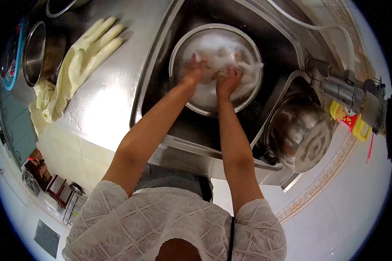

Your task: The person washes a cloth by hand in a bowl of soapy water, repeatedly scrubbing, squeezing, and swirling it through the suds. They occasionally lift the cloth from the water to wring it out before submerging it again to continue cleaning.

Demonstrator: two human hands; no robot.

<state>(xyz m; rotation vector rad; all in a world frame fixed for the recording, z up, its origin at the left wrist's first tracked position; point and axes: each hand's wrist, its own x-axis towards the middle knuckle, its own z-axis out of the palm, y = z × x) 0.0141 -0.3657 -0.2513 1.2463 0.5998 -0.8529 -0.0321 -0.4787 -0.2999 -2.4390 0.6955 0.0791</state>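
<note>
A round metal basin (pixel 173 71) stands in the sink, filled with white suds (pixel 217 41). Among the foam lies a soaked white cloth (pixel 251 69), its outline mostly lost in the bubbles. My left hand (pixel 195 71) is in the left part of the basin, fingers bent into the wet cloth and partly covered by foam. Close beside it, my right hand (pixel 229 81) is curled round a bunch of the same cloth, knuckles up. Both hands are bare and wet, a short gap between them.
Pale yellow rubber gloves (pixel 80 65) lie on the steel counter (pixel 113 87) at left, beside a metal pot (pixel 35 54). An upturned metal bowl (pixel 302 130) sits right of the sink (pixel 154 93). A white hose (pixel 309 25) and grey pipe (pixel 344 91) run along the wall.
</note>
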